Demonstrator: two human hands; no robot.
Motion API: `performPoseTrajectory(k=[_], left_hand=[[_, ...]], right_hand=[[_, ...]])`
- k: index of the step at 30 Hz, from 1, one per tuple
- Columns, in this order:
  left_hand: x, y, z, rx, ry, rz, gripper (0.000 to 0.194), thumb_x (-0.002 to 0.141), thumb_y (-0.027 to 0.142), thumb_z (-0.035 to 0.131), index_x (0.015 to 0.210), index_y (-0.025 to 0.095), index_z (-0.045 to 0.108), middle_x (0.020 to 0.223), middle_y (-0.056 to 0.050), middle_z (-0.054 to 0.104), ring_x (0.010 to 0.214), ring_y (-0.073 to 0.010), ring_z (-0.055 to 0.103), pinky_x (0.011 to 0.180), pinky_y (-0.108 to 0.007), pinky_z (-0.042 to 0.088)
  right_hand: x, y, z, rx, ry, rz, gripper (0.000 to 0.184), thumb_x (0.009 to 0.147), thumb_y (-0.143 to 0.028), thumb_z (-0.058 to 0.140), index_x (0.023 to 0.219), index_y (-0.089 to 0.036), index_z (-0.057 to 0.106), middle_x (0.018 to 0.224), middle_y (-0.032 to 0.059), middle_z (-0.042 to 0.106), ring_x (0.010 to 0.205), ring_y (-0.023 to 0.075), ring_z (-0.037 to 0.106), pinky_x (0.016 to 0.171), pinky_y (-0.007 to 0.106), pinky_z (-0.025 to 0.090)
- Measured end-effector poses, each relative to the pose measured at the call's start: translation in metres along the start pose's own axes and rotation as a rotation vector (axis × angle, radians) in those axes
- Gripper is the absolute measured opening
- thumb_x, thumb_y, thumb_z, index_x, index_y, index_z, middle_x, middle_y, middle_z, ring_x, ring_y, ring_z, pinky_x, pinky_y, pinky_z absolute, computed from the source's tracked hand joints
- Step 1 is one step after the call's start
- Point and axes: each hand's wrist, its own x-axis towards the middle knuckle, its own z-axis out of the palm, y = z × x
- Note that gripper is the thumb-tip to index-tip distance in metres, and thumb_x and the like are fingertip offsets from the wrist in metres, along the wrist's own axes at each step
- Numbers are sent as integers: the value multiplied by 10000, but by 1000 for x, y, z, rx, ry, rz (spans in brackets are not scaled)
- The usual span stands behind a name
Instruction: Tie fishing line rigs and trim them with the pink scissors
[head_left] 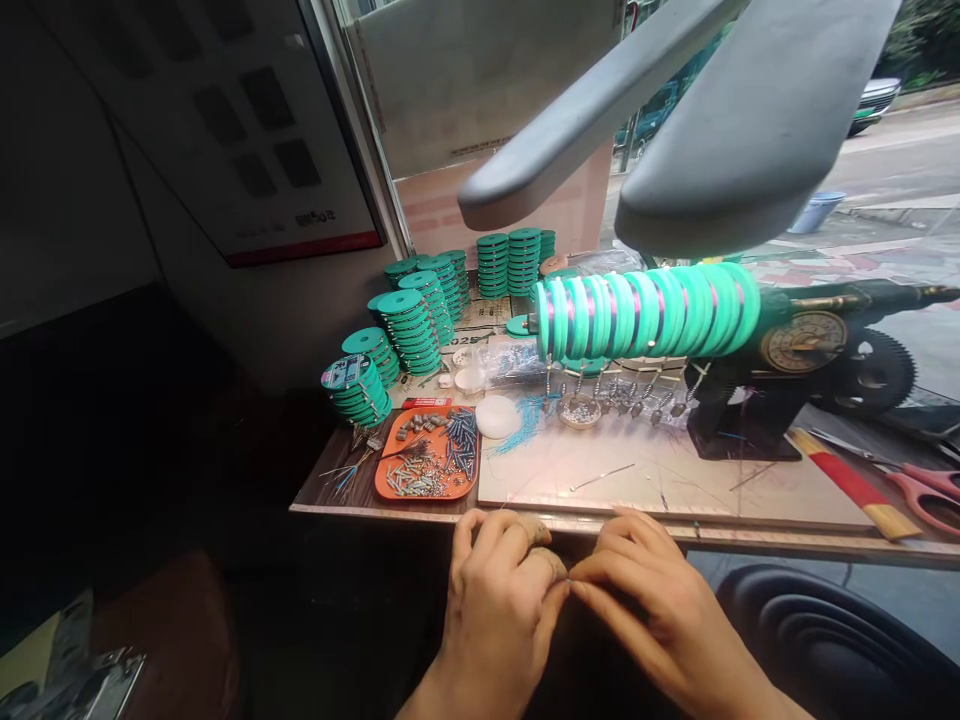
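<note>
The left hand (495,595) and right hand (660,600) met at the counter's (319,490) near edge, each grip pinched on a tiny piece (568,578) too small to identify; the close pinch presumably steadied it. The tray (383,476) of small parts (429,465) sat farther left, likely for easy reach. Spools (645,315) stood in line on the machine (724,415), apparently for alignment. A pale board (525,485) covered part of the counter; the room was dark at left, with a street (911,175) far right.
</note>
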Motion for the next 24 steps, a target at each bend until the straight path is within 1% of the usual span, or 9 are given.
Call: performPoseTrajectory(k=[2,5,10,14,17,19,21,24], left_hand=[[-2,-2,0,-36,1,-25,132,695,101,649,771,209,643,840,-12,669,840,-197,581,810,-390,338],[-5,-7,-2,-98,14,-85,225,641,116,707,834,214,646,829,-9,666,830,-199,583,788,-376,364],[-10,-8,-2,-127,98,-69,150,650,93,682,736,207,640,772,-6,663,781,-186,587,750,-358,382],[-9,-5,0,-131,125,-27,120,682,76,640,699,194,625,741,-7,651,767,-173,591,737,-346,373],[-9,-5,0,-128,95,-17,126,718,73,595,708,198,614,748,-4,649,781,-168,586,753,-347,361],[-9,-7,-1,-127,60,-31,129,736,75,576,724,200,607,763,-4,648,796,-170,580,779,-358,352],[-9,-7,-2,-125,37,-48,130,747,76,563,731,200,599,770,-5,643,801,-171,573,796,-365,346],[-10,-8,-3,-115,33,-69,124,750,76,557,724,193,588,761,-10,635,791,-175,566,791,-364,350]], right_hand=[[0,1,-1,29,5,33,131,838,-119,482,747,-192,543,648,2,542,686,166,479,659,323,401],[-2,3,-3,66,13,105,152,852,-166,472,723,-192,548,652,7,546,672,165,489,611,301,416],[-3,2,-2,113,10,146,166,858,-194,465,719,-202,557,660,5,560,674,165,509,606,290,434],[-3,1,-2,116,0,143,156,853,-193,473,719,-204,551,664,6,558,672,166,513,608,290,440],[-2,2,-2,81,0,115,146,852,-173,468,726,-200,538,673,8,553,674,163,507,606,287,436],[-1,2,-1,49,10,59,91,842,-151,477,788,-193,537,706,17,559,688,165,501,611,289,430],[1,2,0,15,21,-12,79,829,-125,486,842,-186,534,728,23,561,704,169,490,651,307,422],[4,2,3,-40,35,-85,112,834,-98,471,813,-188,535,693,14,545,692,167,460,721,350,394]])
